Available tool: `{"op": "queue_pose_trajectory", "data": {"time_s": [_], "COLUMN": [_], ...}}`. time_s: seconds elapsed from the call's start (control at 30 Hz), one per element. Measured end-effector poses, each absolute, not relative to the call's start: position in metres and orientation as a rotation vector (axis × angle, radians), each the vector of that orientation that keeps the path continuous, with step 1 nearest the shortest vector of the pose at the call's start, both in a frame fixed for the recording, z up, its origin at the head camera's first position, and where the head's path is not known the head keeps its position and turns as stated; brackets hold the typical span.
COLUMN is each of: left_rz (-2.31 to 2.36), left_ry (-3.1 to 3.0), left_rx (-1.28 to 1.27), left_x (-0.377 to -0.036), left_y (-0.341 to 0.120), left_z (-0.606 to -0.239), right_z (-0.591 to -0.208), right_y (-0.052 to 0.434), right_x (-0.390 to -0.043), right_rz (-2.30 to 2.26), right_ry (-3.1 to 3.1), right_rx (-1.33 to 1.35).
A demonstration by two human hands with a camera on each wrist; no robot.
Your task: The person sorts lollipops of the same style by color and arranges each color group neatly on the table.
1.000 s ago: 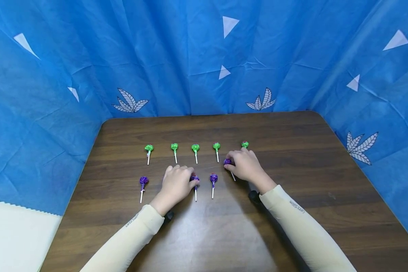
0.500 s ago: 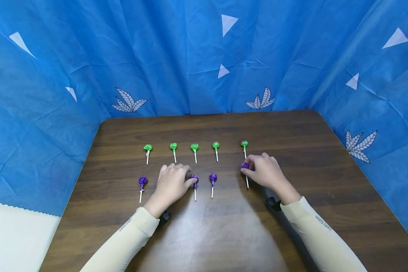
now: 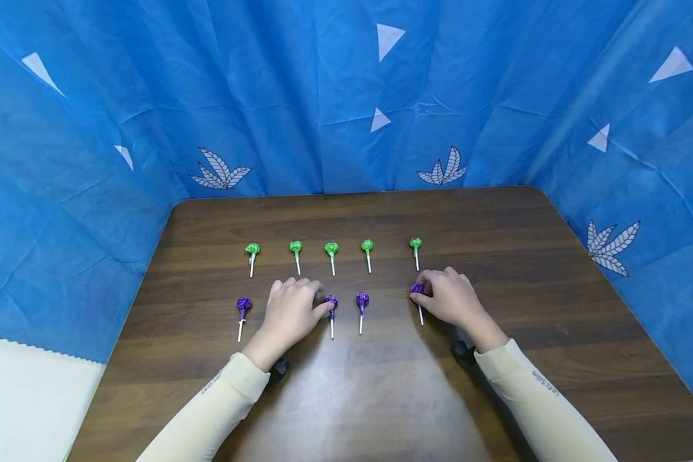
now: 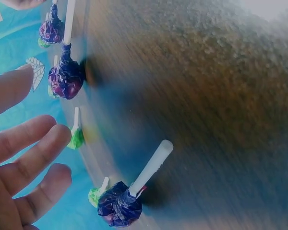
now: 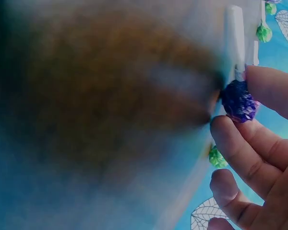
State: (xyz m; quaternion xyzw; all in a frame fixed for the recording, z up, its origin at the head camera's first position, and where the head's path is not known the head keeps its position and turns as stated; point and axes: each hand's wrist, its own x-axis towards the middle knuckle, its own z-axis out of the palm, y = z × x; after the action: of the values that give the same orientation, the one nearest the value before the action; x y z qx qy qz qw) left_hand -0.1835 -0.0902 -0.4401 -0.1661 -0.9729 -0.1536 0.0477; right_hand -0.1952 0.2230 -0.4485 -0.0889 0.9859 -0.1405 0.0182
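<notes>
Right, head view first: the right hand (image 3: 453,298) sits right of centre on the table (image 3: 496,231), its grip pinched on the head of a purple lollipop (image 3: 417,289). The lollipop's long axis runs near-vertical in the frame, head up, white stick pointing down toward the bottom edge. It lies at the left tip of that hand, directly below the rightmost green lollipop (image 3: 415,243) of the upper row, and well apart from the next purple lollipop in the lower row (image 3: 362,299). The left hand (image 3: 291,311) rests palm-down left of centre, thumb tip touching another purple head (image 3: 331,300); fingers relaxed, nothing held. The right hand is clearly the nearer one to the pinched lollipop. One more purple lollipop lies at far left (image 3: 243,304).

Left wrist view: blurry, fingers (image 4: 33,143) spread loosely at lower left, a purple lollipop (image 4: 120,206) at bottom centre, not gripped.

Right wrist view: also blurred, but thumb and forefinger (image 5: 240,143) clamp the purple lollipop head (image 5: 238,101) at upper right, stick pointing toward the top edge.
</notes>
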Motion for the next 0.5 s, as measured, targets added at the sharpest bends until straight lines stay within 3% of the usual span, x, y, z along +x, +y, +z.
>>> {"op": "queue_pose_trajectory", "data": {"time_s": [0.27, 0.5], "left_rz": [-0.496, -0.436], "left_ry": [-2.919, -2.818], "left_rx": [-0.442, -0.365], "left_x": [-0.181, -0.176], "left_y": [-0.095, -0.103], "left_z": [-0.436, -0.42], "right_z": [-0.448, -0.423], "right_y": [0.224, 0.203], "right_x": [-0.198, -0.199], "right_rz": [-0.401, -0.332], "right_ry": [3.123, 3.291], "right_rx": [-0.304, -0.366]}}
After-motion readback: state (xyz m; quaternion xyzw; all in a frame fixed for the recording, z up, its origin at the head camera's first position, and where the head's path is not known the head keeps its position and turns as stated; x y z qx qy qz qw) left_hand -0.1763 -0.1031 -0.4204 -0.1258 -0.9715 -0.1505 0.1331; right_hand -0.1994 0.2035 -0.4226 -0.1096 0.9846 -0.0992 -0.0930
